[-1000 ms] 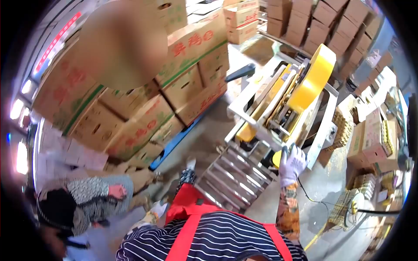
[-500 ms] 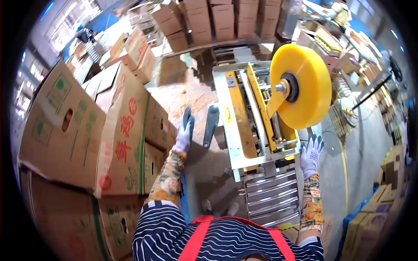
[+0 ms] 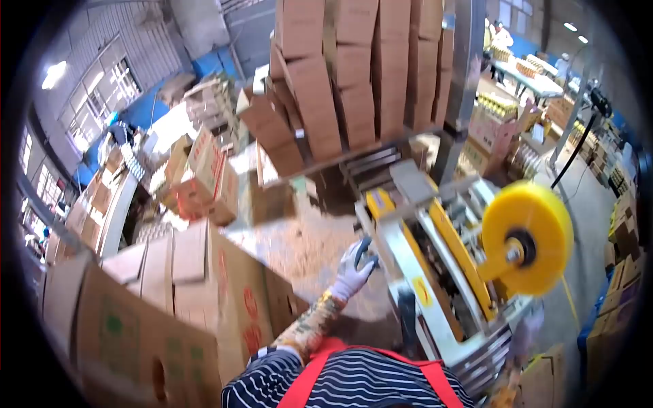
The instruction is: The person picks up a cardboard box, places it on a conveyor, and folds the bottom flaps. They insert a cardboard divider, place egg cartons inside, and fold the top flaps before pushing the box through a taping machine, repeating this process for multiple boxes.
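My left hand (image 3: 355, 270), in a pale glove with dark fingertips, is raised beside the left edge of the machine (image 3: 415, 279). Its fingers are apart and hold nothing. My right hand (image 3: 527, 330) is a blur at the machine's near right corner, below the large yellow tape roll (image 3: 551, 228); its fingers cannot be made out. A dark crank handle (image 3: 407, 316) stands on the machine's near left side. Metal rollers (image 3: 484, 360) extend from the machine's near end.
Printed cartons (image 3: 197, 285) are stacked at the left. Tall stacks of flat brown cartons (image 3: 354, 81) stand beyond the machine, near a metal post (image 3: 466, 68). A person (image 3: 117, 129) is at the far left, and others are at the far right. More cardboard (image 3: 619, 299) lies at the right.
The view has swung up and to the left, so the machine appears lower and further right. My left hand is now closer to the machine's side. My right hand has become blurred.
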A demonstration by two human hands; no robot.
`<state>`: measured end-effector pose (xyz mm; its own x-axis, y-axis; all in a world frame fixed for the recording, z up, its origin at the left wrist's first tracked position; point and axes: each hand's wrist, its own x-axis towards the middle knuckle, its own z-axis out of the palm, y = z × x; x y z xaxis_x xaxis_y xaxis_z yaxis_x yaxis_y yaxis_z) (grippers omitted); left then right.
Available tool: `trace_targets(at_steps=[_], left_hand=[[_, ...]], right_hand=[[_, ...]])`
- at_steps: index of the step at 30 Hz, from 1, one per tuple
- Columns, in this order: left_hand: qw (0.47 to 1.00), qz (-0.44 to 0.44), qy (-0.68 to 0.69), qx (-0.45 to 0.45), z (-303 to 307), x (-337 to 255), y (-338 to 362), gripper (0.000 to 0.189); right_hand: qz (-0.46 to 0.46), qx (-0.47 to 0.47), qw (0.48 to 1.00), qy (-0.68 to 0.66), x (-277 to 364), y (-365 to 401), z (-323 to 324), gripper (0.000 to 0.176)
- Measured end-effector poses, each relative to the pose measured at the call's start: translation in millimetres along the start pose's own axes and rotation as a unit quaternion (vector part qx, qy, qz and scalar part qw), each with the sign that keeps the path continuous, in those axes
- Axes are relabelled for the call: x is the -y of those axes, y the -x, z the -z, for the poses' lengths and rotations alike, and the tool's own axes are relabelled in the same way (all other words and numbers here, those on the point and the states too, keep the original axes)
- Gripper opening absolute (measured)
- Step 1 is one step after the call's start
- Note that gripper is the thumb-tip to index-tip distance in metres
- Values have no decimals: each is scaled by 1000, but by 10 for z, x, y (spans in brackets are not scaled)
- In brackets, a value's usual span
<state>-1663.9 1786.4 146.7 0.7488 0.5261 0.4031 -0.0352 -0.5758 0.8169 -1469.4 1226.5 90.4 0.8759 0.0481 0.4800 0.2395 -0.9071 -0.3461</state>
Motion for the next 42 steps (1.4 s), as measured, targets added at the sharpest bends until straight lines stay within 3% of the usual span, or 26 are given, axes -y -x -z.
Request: trace_targets(at_steps=[1,3,4,6,7,9,11,13,15,17,18,20,23,24,25,26,28,30,31,33,34,37,38,39,41,42], left_hand=[[1000,-1,-20,-8,112,185,-268,56],[1000,-1,-13,-12,347,457,-812,54],[999,-22,-22,-26,419,619,-1157,55],[998,-37,-41,-33,453,751,-1621,58],[997,-42,-52,-43,516,693,-1931,60],[990,-77,-106,-59,623,703,-2354,65],[987,-111,-107,-48,868,707,-2850,74],[950,-172,-219,-141,1088,774,-3329,81],[935,-188,-217,-207,1484,802,-4026,91],[905,-204,-239,-286,1907,882,-4741,100],[905,-210,-229,-289,2051,989,-5144,100],[851,-240,-273,-378,2364,1213,-5826,113],[895,-207,-215,-333,2574,1461,-6457,118],[911,-239,-117,-316,2581,1440,-6489,120],[911,-241,-108,-316,2562,1532,-6569,120],[906,-272,-98,-310,2559,1641,-6613,118],[901,-307,-82,-294,2549,1717,-6764,116],[908,-295,-77,-287,2565,1699,-6753,107],[915,-288,-73,-274,2561,1721,-6761,107],[895,-302,-102,-314,2585,1778,-6862,101],[885,-327,-64,-325,2560,1777,-6883,94],[915,-277,-45,-289,2593,1719,-6810,84],[916,-281,-55,-283,2600,1725,-6816,85],[898,-311,-49,-308,2533,1807,-6867,87],[866,-364,-99,-328,2534,1844,-6914,91],[865,-361,-107,-331,2535,1886,-6931,99]], right_hand=[[-78,-11,997,-15,457,154,314,52],[100,-326,938,55,1569,416,458,54],[89,-326,939,68,2116,487,633,54],[19,-149,988,-44,2776,511,1052,54],[101,-120,983,-90,2895,349,998,53],[72,-30,981,-180,3391,1,996,55],[116,-36,985,-126,3691,-421,817,52],[154,-46,985,-54,4110,-822,819,48],[65,49,977,-197,4756,-1194,928,59],[182,15,979,-95,5649,-1503,973,55],[219,17,969,-110,5946,-1725,857,61],[275,7,948,-161,6659,-2162,543,70],[341,-43,913,-219,8232,-3045,-63,78],[417,-85,873,-238,8740,-3407,-273,82],[435,-111,848,-282,9329,-3707,-423,86],[446,-198,836,-251,9896,-4030,-600,87],[392,-197,867,-237,10900,-4457,-689,103],[201,-334,899,-199,11699,-4688,-1136,96],[194,-326,906,-188,11705,-4677,-1142,96],[246,-121,912,-305,11764,-4647,-1145,79],[238,-234,891,-309,11823,-4609,-1272,56],[289,-211,863,-356,11667,-4475,-1301,41],[288,-317,807,-407,11678,-4499,-1473,35],[278,-322,816,-392,11547,-4494,-1471,35],[375,-418,708,-429,11331,-4436,-1308,51],[197,-230,840,-451,11195,-3982,-799,20]])
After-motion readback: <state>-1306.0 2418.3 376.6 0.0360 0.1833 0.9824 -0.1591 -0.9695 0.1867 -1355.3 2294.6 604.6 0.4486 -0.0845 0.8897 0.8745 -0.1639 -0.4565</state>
